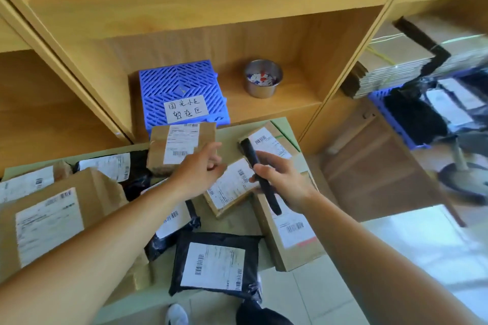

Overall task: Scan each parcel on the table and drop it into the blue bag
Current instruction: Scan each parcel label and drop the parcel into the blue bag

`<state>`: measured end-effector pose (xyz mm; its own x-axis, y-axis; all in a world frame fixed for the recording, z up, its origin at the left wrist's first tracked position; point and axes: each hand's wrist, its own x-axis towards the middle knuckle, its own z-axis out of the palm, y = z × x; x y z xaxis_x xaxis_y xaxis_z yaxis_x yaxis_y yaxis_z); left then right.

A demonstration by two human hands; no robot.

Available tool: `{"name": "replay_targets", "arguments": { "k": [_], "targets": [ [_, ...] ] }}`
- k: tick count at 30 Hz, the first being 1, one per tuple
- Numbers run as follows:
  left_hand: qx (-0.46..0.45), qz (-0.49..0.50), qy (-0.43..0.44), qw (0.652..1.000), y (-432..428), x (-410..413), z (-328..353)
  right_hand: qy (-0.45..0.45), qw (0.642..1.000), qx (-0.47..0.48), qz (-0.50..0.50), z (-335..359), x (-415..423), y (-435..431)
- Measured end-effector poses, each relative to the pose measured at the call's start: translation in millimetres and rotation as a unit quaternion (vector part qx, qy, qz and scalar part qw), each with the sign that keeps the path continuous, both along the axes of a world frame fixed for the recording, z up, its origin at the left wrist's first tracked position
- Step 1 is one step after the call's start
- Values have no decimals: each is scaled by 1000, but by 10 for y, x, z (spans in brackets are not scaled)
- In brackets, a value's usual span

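Note:
Several labelled parcels lie on the low table (237,221). My right hand (282,179) grips a black handheld scanner (260,174), its head pointing away over a small brown box (231,187). My left hand (200,169) hovers just left of that box with fingers loosely curled, holding nothing, in front of a brown carton (179,146). A black poly mailer (216,264) lies at the near edge, a larger brown box (293,232) under my right wrist. No blue bag shows in this view.
A wooden shelf unit (184,21) rises behind the table, holding a blue plastic grid panel (179,84) with a handwritten note and a steel cup (262,78). Flat cardboard (396,60) and a blue crate (401,119) are at the right. Tiled floor (422,245) lies right.

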<state>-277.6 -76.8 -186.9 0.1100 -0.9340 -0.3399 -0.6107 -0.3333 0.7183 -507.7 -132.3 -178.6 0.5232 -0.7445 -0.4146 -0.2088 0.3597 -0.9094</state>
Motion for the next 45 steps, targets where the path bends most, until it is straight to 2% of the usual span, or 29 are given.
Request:
{"name": "replay_targets", "arguments": {
  "k": [1,2,4,6,9,11,14,19,22,26,33,37,42,45],
  "targets": [
    [11,-6,-7,1000,-65,-79,-78,75,995,-62,20,-54,-132,-31],
    [20,-11,-17,1000,-155,-160,-157,168,975,-135,46,-124,-261,-83],
    [25,-25,-50,998,-364,-325,-287,335,909,-232,92,-248,-465,-187],
    [17,-41,-83,996,-607,-467,-397,411,870,-246,113,-316,-586,-282],
    [8,-57,-134,989,-1015,-583,-574,473,828,-272,129,-313,-689,-379],
    [24,-42,-156,987,-1301,-593,-738,488,812,-289,138,-310,-744,-449],
    [66,11,-142,988,-1624,-542,-1024,493,805,-299,140,-322,-785,-536],
    [155,40,-78,984,-1818,-478,-1396,483,825,-270,111,-361,-802,-607],
    [160,66,-25,985,-1874,-433,-1571,473,838,-259,80,-402,-805,-652],
    [129,113,-15,985,-1897,-419,-1718,471,846,-244,58,-468,-807,-740],
    [54,87,48,994,-1917,-495,-1713,490,833,-249,61,-452,-801,-870],
    [-25,103,47,993,-1928,-521,-1437,512,814,-266,67,-339,-760,-878],
    [-100,109,38,988,-1735,-369,-928,517,808,-271,78,-80,-604,-834],
    [-137,124,-7,983,-1525,-204,-587,510,808,-285,74,99,-468,-748]
  ]
}}
